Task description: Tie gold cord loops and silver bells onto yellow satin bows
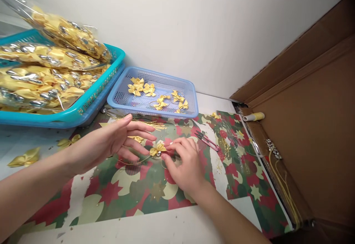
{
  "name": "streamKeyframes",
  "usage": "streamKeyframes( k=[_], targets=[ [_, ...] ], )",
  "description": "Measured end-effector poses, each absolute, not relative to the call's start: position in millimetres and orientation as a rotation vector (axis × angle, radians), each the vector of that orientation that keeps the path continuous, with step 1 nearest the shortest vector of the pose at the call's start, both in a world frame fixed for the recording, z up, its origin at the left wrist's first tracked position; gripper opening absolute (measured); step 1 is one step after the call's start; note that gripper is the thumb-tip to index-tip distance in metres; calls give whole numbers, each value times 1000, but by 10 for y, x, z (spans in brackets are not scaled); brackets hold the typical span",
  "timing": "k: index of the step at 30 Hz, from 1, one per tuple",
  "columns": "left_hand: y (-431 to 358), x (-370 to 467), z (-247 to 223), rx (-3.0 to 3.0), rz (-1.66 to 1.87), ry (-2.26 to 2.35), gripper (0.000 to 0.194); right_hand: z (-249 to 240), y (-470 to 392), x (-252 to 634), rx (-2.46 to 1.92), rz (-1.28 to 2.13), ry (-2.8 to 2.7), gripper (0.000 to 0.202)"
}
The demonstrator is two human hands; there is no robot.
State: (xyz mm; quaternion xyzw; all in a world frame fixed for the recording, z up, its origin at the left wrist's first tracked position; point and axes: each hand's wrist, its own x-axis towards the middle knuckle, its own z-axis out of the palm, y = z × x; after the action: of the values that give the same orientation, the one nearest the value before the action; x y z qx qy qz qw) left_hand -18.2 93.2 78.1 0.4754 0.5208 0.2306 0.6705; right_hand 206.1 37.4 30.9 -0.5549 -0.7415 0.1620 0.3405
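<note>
Take the light blue basket as your landmark. The gold bow is on your side of it, over the patterned sheet that covers part of the tabletop. Silver beads show at the bow's lower middle, and a thin cord curves away from it to the left.

Your right hand has its grip closed on the bow's right edge, thumb below and fingers above; whether ribbon or cord is between the tips, you cannot tell from here. Your left hand has its grip released, fingers spread just beside the bow's left side.

Expect the bow to weigh next to nothing. The ribbon looks soft and satiny, so it will likely slip and crease if you squeeze the loops; the gathered centre by the beads should be the firmest place to take hold. The cord looks springy and may twist the bow round if you catch it only by its end.

Thin gold wires lie along the near side of the basket, and pink-handled snips lie to the right, nearer you than its rim. Mind their points if you reach that way.
</note>
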Motion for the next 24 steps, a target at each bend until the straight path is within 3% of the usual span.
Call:
streamKeyframes(
  k=[8,17,24],
  targets=[
    [817,-17,551,2087,235,1412,35,400,603,1819,-1637,492,-2218,11],
    [855,165,443,2053,373,1345,29,377,667,1981,-1457,1271,-1629,11],
    [881,129,395,1946,609,1205,19,370,638,2029,-1306,1242,-1551,8]
  ],
)
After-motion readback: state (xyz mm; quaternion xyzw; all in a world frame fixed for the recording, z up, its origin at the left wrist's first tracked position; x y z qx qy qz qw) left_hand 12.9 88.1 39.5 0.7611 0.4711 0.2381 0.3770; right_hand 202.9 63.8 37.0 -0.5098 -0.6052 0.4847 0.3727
